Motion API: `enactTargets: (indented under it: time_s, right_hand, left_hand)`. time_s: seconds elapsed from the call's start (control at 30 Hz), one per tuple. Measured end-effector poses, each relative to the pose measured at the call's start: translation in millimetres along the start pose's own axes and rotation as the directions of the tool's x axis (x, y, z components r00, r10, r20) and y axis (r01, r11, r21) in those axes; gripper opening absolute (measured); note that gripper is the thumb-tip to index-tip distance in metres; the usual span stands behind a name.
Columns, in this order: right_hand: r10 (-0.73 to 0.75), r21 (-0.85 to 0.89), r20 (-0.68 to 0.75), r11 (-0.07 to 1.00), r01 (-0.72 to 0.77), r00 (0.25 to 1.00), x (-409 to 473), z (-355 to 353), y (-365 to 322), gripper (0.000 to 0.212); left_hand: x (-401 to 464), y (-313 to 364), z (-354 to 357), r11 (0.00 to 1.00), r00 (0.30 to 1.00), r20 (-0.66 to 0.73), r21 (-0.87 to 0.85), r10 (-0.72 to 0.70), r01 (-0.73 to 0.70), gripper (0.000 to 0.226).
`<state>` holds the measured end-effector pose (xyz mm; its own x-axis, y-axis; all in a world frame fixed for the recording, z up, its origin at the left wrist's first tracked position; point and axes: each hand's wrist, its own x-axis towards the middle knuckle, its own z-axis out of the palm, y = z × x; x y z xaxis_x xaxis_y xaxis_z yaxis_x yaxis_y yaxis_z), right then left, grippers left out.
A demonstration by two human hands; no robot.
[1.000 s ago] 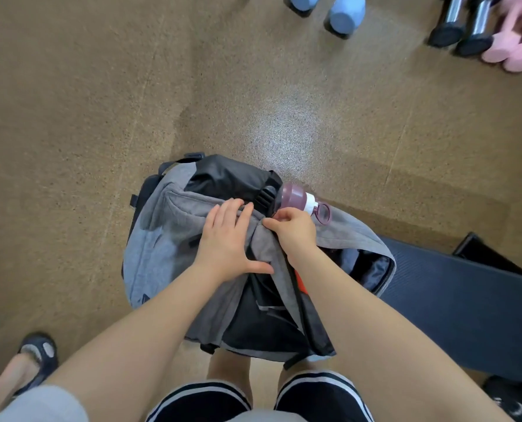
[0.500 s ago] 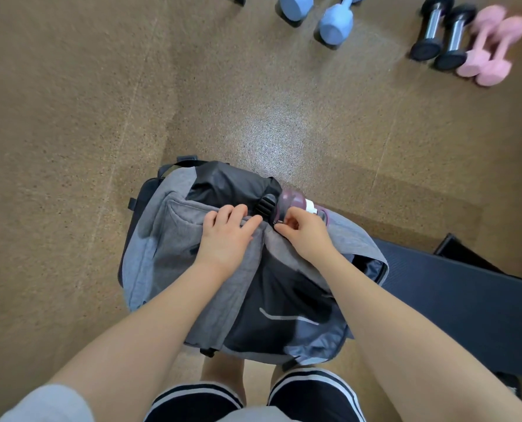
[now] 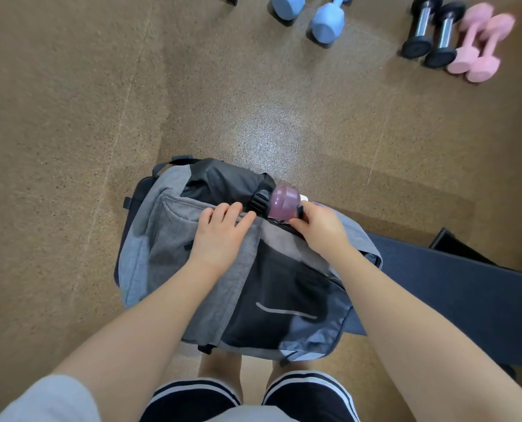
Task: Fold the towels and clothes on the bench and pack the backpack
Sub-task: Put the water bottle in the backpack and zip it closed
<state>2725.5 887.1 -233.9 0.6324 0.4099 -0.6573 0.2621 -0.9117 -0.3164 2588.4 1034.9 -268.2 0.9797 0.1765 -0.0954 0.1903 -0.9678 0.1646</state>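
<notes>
A grey and black backpack (image 3: pixel 168 248) stands on the floor in front of my legs, leaning against the bench edge. Its main compartment looks closed. A purple water bottle (image 3: pixel 284 201) sticks out of its side pocket at the top. My left hand (image 3: pixel 220 236) presses flat on the grey fabric near the top seam, fingers straight. My right hand (image 3: pixel 319 228) has its fingers curled beside the bottle, pinching a small zipper pull at the top corner of the bag. No towels or clothes are visible.
The dark blue bench pad (image 3: pixel 467 293) lies to the right. Blue dumbbells (image 3: pixel 326 22), black dumbbells (image 3: pixel 430 32) and pink dumbbells (image 3: pixel 479 47) stand on the brown speckled floor at the far side.
The bag's open gap has closed: my right hand moved along the top seam towards the bottle. The camera tilted up a little, so more of the dumbbells show.
</notes>
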Motion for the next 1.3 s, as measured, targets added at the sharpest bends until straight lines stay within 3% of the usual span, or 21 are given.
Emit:
enactTargets:
  time_s: [0.1,0.17,0.23,0.3,0.4,0.43,0.5,0.6,0.67,0.73,0.8,0.97,1.1,1.2,1.3]
  right_hand:
    - [0.103,0.006,-0.130,0.995,-0.103,0.986,-19,-18,34,0.018]
    - [0.241,0.117,-0.171,0.968,-0.223,0.955,-35,-32,62,0.015]
    - [0.287,0.260,-0.140,0.934,-0.244,0.948,-48,-39,79,0.013]
    - [0.269,0.404,-0.097,0.891,-0.209,0.958,-56,-42,80,0.010]
    - [0.236,0.543,-0.080,0.825,-0.156,0.968,-58,-46,79,0.012]
    - [0.218,0.560,-0.078,0.817,-0.138,0.973,-58,-50,82,0.014]
    - [0.171,0.576,-0.084,0.812,-0.092,0.982,-59,-55,92,0.019]
    - [0.122,0.590,-0.109,0.807,-0.034,0.987,-63,-58,106,0.022]
    - [0.160,0.597,-0.123,0.801,-0.056,0.979,-67,-56,124,0.018]
    - [0.274,0.643,-0.101,0.751,-0.147,0.956,-75,-51,151,0.019]
    - [0.354,0.689,-0.017,0.682,-0.246,0.935,-90,-44,172,0.019]
    - [0.232,0.764,0.115,0.600,-0.236,0.966,-110,-42,184,0.025]
    - [0.135,0.743,0.099,0.649,-0.164,0.986,-107,-48,191,0.025]
    - [0.083,0.606,0.003,0.793,-0.067,0.997,-98,-43,199,0.022]
    - [0.029,0.434,-0.059,0.901,0.000,0.998,-98,-33,207,0.022]
  left_hand:
    - [3,4,-8,0.998,0.997,0.040,0.012,-0.064,0.063,0.046]
    - [3,8,-14,0.997,0.993,0.090,0.040,-0.076,0.073,0.045]
    - [11,15,-19,0.991,0.987,0.124,0.097,-0.099,0.087,0.032]
    - [26,34,-23,0.995,0.987,0.148,0.078,-0.069,0.058,0.024]
    - [53,83,-28,0.973,0.972,0.123,-0.136,0.201,-0.184,0.028]
    - [61,102,-26,0.948,0.949,0.163,-0.216,0.271,-0.234,0.032]
    - [74,135,-23,0.929,0.863,0.376,-0.283,0.337,-0.239,0.038]
    - [83,160,-24,0.959,0.808,0.517,-0.167,0.282,-0.228,0.034]
    - [83,160,-24,0.970,0.844,0.478,-0.105,0.241,-0.217,0.029]
    - [79,156,-24,0.956,0.908,0.305,-0.154,0.287,-0.250,0.030]
    - [72,151,-22,0.941,0.919,0.216,-0.155,0.331,-0.302,0.033]
    - [65,177,-30,0.955,0.934,0.202,-0.037,0.294,-0.293,0.028]
    - [62,225,-13,0.903,0.788,0.460,-0.083,0.410,-0.421,0.040]
    - [72,235,-7,0.900,0.780,0.485,-0.039,0.396,-0.433,0.034]
    - [79,226,-11,0.846,0.723,0.515,-0.008,0.460,-0.532,0.033]
